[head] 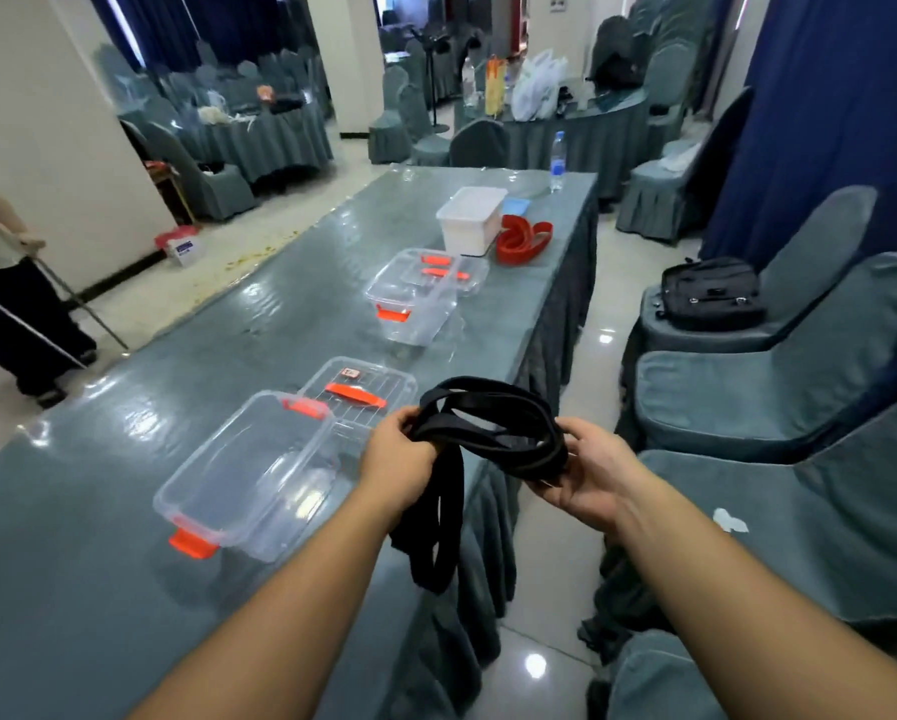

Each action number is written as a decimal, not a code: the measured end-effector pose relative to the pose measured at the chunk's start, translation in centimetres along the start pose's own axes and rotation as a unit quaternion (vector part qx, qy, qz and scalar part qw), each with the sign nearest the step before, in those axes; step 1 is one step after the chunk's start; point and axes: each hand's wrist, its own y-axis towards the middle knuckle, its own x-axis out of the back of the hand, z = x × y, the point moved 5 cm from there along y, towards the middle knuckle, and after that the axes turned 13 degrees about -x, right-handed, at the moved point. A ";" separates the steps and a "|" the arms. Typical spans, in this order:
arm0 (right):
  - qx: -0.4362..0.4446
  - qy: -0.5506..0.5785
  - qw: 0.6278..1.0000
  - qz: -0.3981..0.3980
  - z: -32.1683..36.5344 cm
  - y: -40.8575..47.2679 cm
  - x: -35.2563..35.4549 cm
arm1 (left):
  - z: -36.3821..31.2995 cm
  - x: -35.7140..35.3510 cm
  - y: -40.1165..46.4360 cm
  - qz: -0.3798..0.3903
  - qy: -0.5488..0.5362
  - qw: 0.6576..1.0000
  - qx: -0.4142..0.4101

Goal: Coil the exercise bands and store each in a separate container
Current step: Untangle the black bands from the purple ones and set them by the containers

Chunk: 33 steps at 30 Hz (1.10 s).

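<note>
A: Nearest items, please.

B: Item one: left hand [399, 459], fingers curled round the gathered end of the black exercise band [493, 423]. Item two: right hand [586, 472], palm up, thumb over the top, grasping the right side of the same band. The band is part coiled in several loops between the two hands, held in the air over the table's right edge; a long doubled length hangs down from the left hand in front of the table skirt.

A: On the table itself?

B: Grey-green table [124, 511] under a glossy clear cover. Near left of the hands: one clear container [249, 475] with orange latches, open, nothing visible inside. Its clear lid [363, 397] with an orange handle lies flat, just beyond and touching it.

A: Further along?

B: Mid-table: a second clear container [410, 304], orange latch on its near end, with a clear lid [446, 272] lying against its far side. Beyond that: one white container [470, 220], lid on. Just right of it, touching: a red exercise band [522, 241], loosely looped, lying on the table. Behind these, a small blue item, too unclear to identify. Far end: a water bottle [557, 161], upright.

A: Off the table?

B: Right side: covered chairs in a row; one carries a black bag [711, 293]. Far left: a person [15, 304] standing, partly out of frame.
</note>
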 end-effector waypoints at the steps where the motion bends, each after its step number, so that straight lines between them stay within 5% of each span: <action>1: 0.001 0.011 1.000 -0.004 0.9 0.5 0.8 | -0.4 -1.0 1.0 0.006 0.003 1.000 -0.004; 10: 0.009 0.062 0.997 -0.039 9.4 6.4 4.5 | -0.9 -9.0 11.4 0.045 -0.032 0.998 -0.014; 19: 0.023 0.021 0.996 -0.087 20.5 14.9 0.9 | 1.0 -11.5 26.0 0.055 -0.034 0.998 0.007; 33: 0.032 -0.229 0.964 -0.132 32.9 28.6 -7.4 | 4.7 -10.7 36.7 0.029 -0.034 0.998 0.039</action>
